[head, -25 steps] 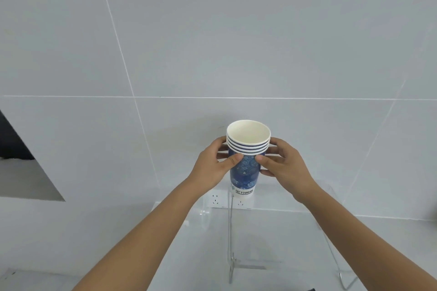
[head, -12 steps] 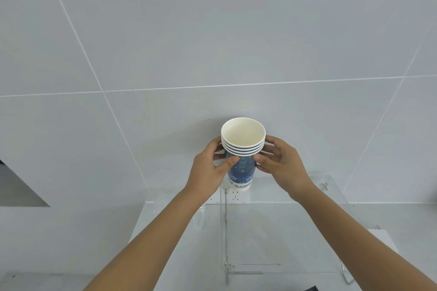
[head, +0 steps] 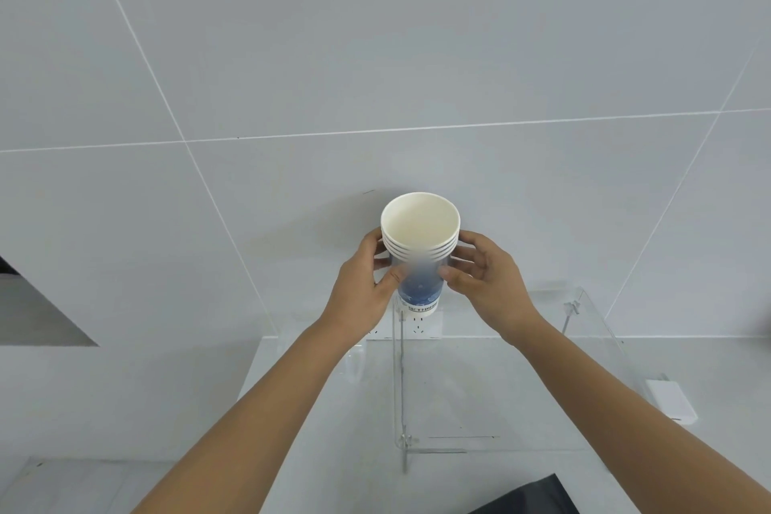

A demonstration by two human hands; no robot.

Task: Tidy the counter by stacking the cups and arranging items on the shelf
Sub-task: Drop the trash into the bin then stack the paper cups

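Note:
A stack of several blue-and-white paper cups [head: 419,263] stands upright, its cream inside facing me. My left hand [head: 367,288] grips the stack from the left and my right hand [head: 484,284] grips it from the right, thumbs on the near side. The stack is held at the top level of a clear acrylic shelf [head: 592,330], close to the tiled wall; whether its base touches the shelf I cannot tell.
A white wall socket [head: 417,331] shows behind the shelf. A small white box [head: 671,401] lies on the grey counter [head: 292,409] at the right. A dark object [head: 530,499] sits at the bottom edge. A dark wall recess [head: 37,313] is at the left.
The view has tilted down, so more of the counter and shelf shows. Both hands keep the same grip on the cup stack, which stays near the wall.

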